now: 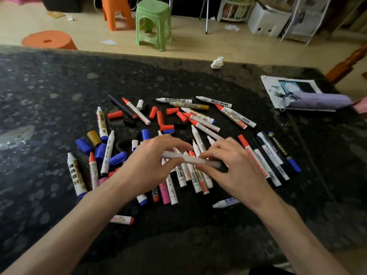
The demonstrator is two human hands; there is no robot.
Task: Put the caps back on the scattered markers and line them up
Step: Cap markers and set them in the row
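Our left hand (151,165) pinches one end of a white marker (189,159) held crosswise, and our right hand (234,173) pinches its dark right end.

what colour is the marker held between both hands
The marker is whitish grey with a black end at the right hand; the head view shows it.

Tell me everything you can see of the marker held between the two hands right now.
The held marker has a slim, pale grey-white barrel, plastic by its look, too blurred to read any print. Its right end is dark, perhaps a black cap. It lies nearly level, dipping slightly to the right, above the pile of markers. The left hand pinches its left end between thumb and fingers; the right hand pinches its right end.
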